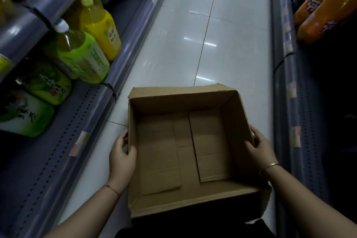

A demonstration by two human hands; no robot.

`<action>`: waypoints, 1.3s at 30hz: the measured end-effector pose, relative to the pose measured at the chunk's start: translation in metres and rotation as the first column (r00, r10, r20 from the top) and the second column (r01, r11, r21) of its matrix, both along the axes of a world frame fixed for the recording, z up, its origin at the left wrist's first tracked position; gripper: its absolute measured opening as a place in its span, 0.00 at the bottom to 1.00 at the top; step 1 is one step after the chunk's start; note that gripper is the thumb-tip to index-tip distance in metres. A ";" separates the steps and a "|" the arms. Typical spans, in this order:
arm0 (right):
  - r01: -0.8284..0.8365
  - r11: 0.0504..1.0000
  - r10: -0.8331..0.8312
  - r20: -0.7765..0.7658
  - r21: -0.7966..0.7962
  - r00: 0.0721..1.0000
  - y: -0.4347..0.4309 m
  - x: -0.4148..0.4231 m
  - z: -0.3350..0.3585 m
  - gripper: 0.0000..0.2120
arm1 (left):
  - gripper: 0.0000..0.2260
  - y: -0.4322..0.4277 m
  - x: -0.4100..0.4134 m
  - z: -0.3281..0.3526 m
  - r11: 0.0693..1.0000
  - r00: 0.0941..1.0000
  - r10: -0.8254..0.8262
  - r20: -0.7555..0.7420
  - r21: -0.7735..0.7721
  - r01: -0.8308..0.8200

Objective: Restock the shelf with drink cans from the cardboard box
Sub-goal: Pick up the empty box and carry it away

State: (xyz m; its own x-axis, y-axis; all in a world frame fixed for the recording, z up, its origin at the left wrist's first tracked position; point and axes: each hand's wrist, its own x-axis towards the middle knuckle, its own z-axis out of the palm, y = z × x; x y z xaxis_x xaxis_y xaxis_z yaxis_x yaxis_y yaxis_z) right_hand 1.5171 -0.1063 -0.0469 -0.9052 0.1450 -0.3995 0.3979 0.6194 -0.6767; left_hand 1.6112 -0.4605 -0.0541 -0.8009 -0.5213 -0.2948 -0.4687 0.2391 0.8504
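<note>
Along the left edge, a grey shelf [58, 141] carries large drink bottles: two lying with green labels nearest the camera, then a green bottle [83, 56] with a white cap, and beyond it a yellow bottle [100, 23]. Small price tags are stuck to the shelf's front lip. Next comes the left hand [121, 158], a thin red string [113, 189] round its wrist; it grips the left wall of the cardboard box [160, 150], thumb hooked over the rim to the inside, fingers on the outer face. That box sits open in the middle of the aisle over the white tiled floor [222, 35], with its bare bottom flaps showing; whether it rests on something or is held up cannot be told. On its right wall the right hand [258, 149], with a slim bracelet [270, 166] at the wrist, holds the rim the same way, thumb inside. Past it stands the right shelf [289, 75], with orange bottles [324, 9] at the top corner
</note>
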 end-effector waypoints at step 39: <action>0.234 0.965 -0.248 -0.115 -0.119 0.962 0.032 -0.421 0.664 0.25 | 0.22 0.016 -0.521 0.687 0.974 0.959 -0.224 -0.176 -0.065 0.215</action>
